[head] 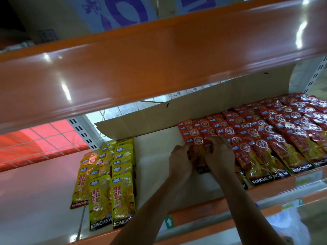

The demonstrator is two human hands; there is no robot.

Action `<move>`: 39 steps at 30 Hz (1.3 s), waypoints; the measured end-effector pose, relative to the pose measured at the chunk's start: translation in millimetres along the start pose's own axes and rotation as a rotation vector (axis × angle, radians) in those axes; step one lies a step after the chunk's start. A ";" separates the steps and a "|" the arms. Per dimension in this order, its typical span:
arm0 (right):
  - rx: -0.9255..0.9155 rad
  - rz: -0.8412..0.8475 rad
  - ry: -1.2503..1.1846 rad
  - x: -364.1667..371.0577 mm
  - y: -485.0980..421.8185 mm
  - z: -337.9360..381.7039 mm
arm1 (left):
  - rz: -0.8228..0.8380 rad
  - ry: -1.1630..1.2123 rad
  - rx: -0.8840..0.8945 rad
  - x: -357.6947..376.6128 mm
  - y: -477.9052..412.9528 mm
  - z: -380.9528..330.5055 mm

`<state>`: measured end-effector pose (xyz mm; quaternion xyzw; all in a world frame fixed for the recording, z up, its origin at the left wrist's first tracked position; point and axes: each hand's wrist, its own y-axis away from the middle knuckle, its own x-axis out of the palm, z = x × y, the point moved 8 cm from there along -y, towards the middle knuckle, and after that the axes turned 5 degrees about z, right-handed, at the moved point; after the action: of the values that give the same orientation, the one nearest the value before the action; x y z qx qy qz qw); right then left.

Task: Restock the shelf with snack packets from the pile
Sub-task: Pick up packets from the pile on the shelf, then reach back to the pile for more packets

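our left hand (180, 156) and right hand (219, 154) both grip one red packet (197, 153) left of the red rows (283, 138) on the shelf (194, 208).

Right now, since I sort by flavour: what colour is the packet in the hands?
Red packet, yellow toward its bottom; head view.

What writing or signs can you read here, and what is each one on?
"KONCHEW": black band at the foot of the yellow packets.
"KONCHEW": same band on the red packets.
White up arrow on green: sticker on the shelf edge.
Packets' Chinese print and the boxes' cropped blue print: not readable.
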<state>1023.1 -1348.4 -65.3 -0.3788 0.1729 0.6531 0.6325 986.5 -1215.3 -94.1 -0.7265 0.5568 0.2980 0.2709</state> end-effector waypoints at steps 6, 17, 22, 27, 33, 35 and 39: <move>-0.075 -0.001 -0.021 7.7 2.1 29.6 | -0.096 -0.041 0.037 -26.1 2.5 -1.2; -0.322 0.161 -0.061 85.1 38.8 156.9 | -0.301 -0.248 -0.033 -146.3 38.6 64.3; -0.398 0.265 -0.109 134.2 69.6 233.1 | -0.402 -0.314 -0.105 -215.5 79.4 118.4; -0.485 0.337 -0.100 194.5 109.9 313.2 | -0.453 -0.344 -0.215 -282.5 121.3 192.8; -0.550 0.438 -0.152 267.5 164.0 406.6 | -0.509 -0.417 -0.329 -363.9 174.3 282.1; -0.552 0.464 -0.166 289.4 182.0 433.5 | -0.531 -0.420 -0.359 -389.3 193.2 309.6; -0.578 0.545 -0.152 331.4 219.2 482.7 | -0.566 -0.440 -0.431 -434.2 232.3 360.8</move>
<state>709.0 -808.3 -42.0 -0.4319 0.0289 0.8447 0.3148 625.9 -726.5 -33.3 -0.8099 0.1891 0.4696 0.2962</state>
